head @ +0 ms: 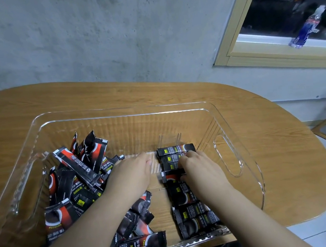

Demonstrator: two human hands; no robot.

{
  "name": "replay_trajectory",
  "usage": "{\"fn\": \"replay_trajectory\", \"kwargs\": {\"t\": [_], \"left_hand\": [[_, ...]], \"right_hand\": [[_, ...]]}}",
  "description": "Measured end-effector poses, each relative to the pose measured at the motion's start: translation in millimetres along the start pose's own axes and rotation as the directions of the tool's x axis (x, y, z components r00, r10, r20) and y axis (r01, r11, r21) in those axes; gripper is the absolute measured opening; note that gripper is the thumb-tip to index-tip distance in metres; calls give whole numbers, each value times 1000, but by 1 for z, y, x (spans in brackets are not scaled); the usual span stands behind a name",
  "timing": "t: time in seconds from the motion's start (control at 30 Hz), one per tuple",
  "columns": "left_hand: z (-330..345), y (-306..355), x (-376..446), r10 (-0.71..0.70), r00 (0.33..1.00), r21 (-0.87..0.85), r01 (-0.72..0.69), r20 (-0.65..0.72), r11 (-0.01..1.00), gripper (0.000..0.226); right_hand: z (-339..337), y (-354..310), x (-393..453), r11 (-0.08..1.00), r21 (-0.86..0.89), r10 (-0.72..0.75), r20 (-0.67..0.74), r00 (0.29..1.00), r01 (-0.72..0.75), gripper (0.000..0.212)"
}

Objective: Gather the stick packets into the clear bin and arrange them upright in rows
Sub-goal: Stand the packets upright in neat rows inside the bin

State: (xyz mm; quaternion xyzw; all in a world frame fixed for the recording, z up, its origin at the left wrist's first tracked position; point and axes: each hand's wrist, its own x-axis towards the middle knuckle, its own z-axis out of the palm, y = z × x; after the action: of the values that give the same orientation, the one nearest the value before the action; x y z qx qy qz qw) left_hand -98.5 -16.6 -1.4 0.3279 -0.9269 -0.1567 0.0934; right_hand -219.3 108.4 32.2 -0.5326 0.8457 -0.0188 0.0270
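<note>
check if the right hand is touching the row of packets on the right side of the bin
Touching. The head view shows the right hand lying on the row of coffee stick packets, its fingers curled over one packet's edge, inside the clear bin.

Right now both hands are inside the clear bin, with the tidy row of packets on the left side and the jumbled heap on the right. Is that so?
Not quite: the sides are swapped. In the head view the tidy row of packets runs under the right hand, and the jumbled heap lies on the left, by the left hand. Both hands are indeed inside the clear bin.
</note>
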Motion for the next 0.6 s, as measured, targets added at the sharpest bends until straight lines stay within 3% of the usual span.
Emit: {"fn": "replay_trajectory", "kwargs": {"t": [0.4, 0.6], "left_hand": [[0, 1, 0, 0, 1000, 19, 0, 5, 1000, 24], [0, 0, 0, -5, 1000, 14, 4, 10, 1000, 24]], "right_hand": [[-7, 1, -6, 999, 34, 39, 2, 999, -39, 31], [-5, 2, -11, 996, 60, 64, 77, 995, -68, 23]]}}
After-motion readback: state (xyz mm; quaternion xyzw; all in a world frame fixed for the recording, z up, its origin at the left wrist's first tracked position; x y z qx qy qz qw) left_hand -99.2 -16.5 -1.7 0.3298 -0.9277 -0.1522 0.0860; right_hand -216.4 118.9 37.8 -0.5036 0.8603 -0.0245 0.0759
